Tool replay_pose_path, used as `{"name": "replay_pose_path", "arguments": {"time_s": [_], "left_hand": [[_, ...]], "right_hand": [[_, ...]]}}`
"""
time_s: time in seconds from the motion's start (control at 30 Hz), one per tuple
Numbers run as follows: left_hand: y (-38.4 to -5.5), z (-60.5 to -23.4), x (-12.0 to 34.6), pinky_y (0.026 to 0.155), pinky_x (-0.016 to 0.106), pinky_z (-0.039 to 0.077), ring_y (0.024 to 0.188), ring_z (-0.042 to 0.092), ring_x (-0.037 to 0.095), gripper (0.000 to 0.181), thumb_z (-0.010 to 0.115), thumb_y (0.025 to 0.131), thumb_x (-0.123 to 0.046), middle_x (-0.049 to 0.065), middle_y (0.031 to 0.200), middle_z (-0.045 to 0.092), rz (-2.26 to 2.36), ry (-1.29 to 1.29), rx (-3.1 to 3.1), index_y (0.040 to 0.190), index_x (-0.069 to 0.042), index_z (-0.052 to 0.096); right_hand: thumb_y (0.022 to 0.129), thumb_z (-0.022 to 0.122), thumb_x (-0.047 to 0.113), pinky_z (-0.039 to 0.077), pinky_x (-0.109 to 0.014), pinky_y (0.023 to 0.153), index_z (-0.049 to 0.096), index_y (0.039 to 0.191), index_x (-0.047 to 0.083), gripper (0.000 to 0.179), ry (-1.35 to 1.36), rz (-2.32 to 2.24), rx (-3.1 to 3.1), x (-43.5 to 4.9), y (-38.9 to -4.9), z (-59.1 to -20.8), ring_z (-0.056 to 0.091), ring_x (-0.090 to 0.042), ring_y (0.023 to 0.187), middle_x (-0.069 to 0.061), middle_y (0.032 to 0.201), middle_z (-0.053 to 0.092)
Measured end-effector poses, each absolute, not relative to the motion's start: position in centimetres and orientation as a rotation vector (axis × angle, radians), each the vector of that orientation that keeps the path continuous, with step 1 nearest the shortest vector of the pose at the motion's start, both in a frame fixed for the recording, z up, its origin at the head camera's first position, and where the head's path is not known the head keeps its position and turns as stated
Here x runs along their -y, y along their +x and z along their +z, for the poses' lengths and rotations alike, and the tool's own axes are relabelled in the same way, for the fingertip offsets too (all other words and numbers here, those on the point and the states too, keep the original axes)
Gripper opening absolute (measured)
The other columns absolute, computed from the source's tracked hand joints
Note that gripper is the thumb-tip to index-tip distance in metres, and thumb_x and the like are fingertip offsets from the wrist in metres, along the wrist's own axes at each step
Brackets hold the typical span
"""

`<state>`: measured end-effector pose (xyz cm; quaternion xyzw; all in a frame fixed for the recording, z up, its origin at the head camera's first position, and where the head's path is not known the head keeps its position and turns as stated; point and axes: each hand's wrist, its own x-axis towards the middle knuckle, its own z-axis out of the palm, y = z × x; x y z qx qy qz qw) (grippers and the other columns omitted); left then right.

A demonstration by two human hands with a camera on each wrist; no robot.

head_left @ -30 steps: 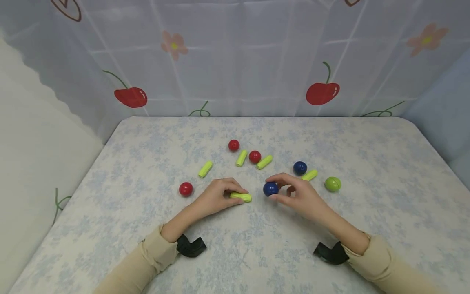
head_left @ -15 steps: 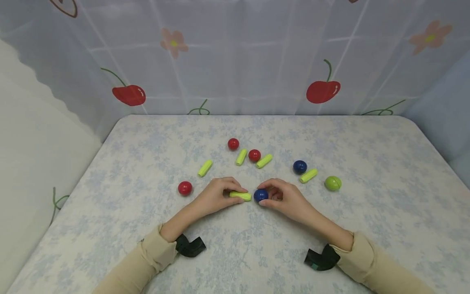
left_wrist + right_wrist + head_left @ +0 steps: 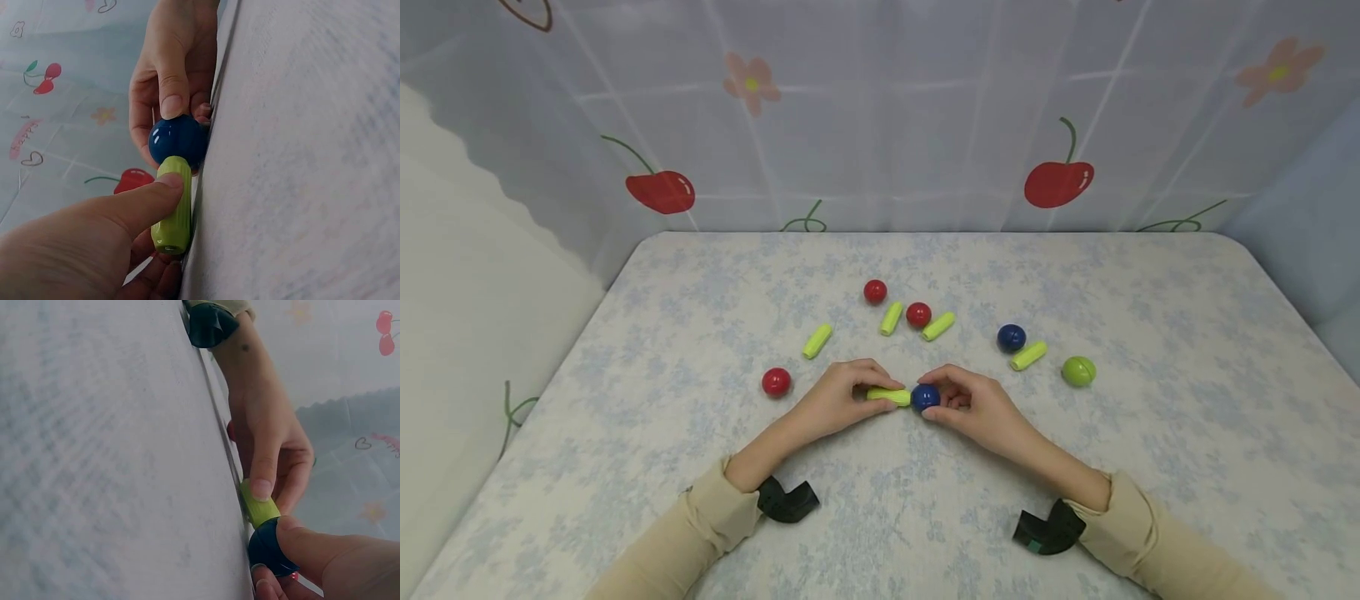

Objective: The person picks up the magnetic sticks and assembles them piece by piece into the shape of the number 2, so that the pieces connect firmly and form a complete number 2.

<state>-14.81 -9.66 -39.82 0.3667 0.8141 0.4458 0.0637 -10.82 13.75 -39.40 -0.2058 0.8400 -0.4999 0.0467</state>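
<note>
My left hand (image 3: 838, 402) pinches a yellow-green ridged plastic handle (image 3: 172, 212) between thumb and fingers, lying sideways close over the table. A glossy dark blue ball (image 3: 925, 398) is pinched by my right hand (image 3: 981, 404). The ball meets the right end of the handle, and in the left wrist view the two line up end to end. From the right wrist view, the handle's tip (image 3: 261, 509) sits right against the blue ball (image 3: 270, 549). The far sides of both pieces are hidden behind fingers.
Beyond the hands lie red balls (image 3: 918, 315), several yellow-green handles (image 3: 817, 342), a second blue ball (image 3: 1011, 338) and a green grooved ball (image 3: 1078, 372). Another red ball (image 3: 777, 382) is left of my left hand. The patterned cloth-covered table (image 3: 700, 292) ends at a cherry-print curtain (image 3: 880, 117).
My right hand has moved left with the blue ball, closing the gap until the ball meets the handle's end. My left hand has stayed nearly still, holding the handle.
</note>
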Motion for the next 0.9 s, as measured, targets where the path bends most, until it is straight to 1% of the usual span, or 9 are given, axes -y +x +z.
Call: {"name": "replay_pose_path", "arguments": {"time_s": [0.1,0.23,0.43,0.5,0.6,0.7,0.77,0.83,0.9], "left_hand": [[-14.8,-39.8,9.6,0.059,0.025,0.043,0.071,0.05,0.009,0.021,0.074,0.082,-0.01,-0.008,0.092,0.063,1.345,1.116,-2.463,0.103,-0.01,0.073],[-14.7,-39.7,9.7,0.061,0.025,0.045,0.074,0.053,0.008,0.022,0.074,0.081,-0.009,-0.007,0.092,0.063,1.361,1.101,-2.462,0.103,-0.009,0.073],[-14.6,-39.7,9.7,0.064,0.025,0.045,0.076,0.053,0.009,0.022,0.074,0.081,-0.01,-0.005,0.093,0.062,1.369,1.109,-2.471,0.103,-0.009,0.073],[-14.6,-39.8,9.6,0.064,0.026,0.045,0.076,0.053,0.009,0.022,0.074,0.081,-0.01,-0.005,0.093,0.062,1.372,1.116,-2.467,0.104,-0.009,0.072],[-14.6,-39.6,9.7,0.066,0.026,0.047,0.08,0.055,0.008,0.021,0.073,0.083,-0.012,-0.006,0.094,0.062,1.372,1.121,-2.461,0.103,-0.01,0.073],[-14.7,-38.5,10.3,0.074,0.028,0.048,0.088,0.057,0.009,0.02,0.071,0.085,-0.014,-0.004,0.098,0.062,1.306,1.133,-2.536,0.104,-0.009,0.072],[-14.7,-37.1,11.4,0.079,0.031,0.048,0.095,0.056,0.013,0.022,0.071,0.085,-0.015,-0.001,0.102,0.062,1.197,1.132,-2.669,0.106,-0.008,0.071],[-14.7,-35.5,13.1,0.08,0.035,0.047,0.099,0.055,0.018,0.026,0.072,0.084,-0.015,0.003,0.105,0.061,1.036,1.104,-2.849,0.109,-0.006,0.07],[-14.6,-34.4,15.1,0.079,0.038,0.047,0.098,0.055,0.022,0.031,0.073,0.084,-0.019,0.007,0.107,0.06,0.849,1.011,-2.992,0.111,-0.005,0.069]], "right_hand": [[0.082,0.074,0.011,0.048,-0.026,0.063,0.063,0.112,0.005,0.033,-0.612,-1.529,-2.561,-13.8,-10.8,-39.4,0.057,-0.013,0.072,0.001,0.082,0.06],[0.082,0.073,0.01,0.048,-0.026,0.062,0.063,0.112,0.005,0.033,-0.63,-1.506,-2.574,-13.8,-10.8,-39.3,0.056,-0.013,0.071,0.002,0.082,0.059],[0.08,0.076,0.015,0.044,-0.026,0.059,0.061,0.119,0.007,0.042,-0.828,-1.355,-2.663,-13.6,-11.1,-39.2,0.05,-0.013,0.073,0.001,0.098,0.056],[0.081,0.075,0.017,0.042,-0.026,0.06,0.062,0.119,0.008,0.041,-0.873,-1.338,-2.667,-13.5,-11.2,-39.3,0.048,-0.014,0.074,0.0,0.102,0.055],[0.083,0.073,0.017,0.042,-0.027,0.061,0.065,0.115,0.009,0.034,-0.882,-1.352,-2.67,-13.5,-11.2,-39.4,0.047,-0.014,0.075,0.0,0.1,0.055],[0.083,0.073,0.015,0.042,-0.027,0.06,0.066,0.113,0.01,0.031,-0.86,-1.363,-2.676,-13.5,-11.2,-39.5,0.047,-0.014,0.073,0.001,0.097,0.055],[0.083,0.073,0.015,0.042,-0.027,0.06,0.066,0.113,0.011,0.031,-0.837,-1.364,-2.672,-13.5,-11.2,-39.5,0.047,-0.014,0.072,0.002,0.096,0.055],[0.083,0.073,0.014,0.042,-0.026,0.06,0.065,0.114,0.011,0.032,-0.813,-1.361,-2.664,-13.5,-11.2,-39.5,0.047,-0.014,0.072,0.002,0.097,0.055],[0.083,0.073,0.014,0.042,-0.026,0.06,0.065,0.115,0.011,0.032,-0.794,-1.361,-2.657,-13.5,-11.2,-39.5,0.047,-0.014,0.072,0.002,0.098,0.055]]}}
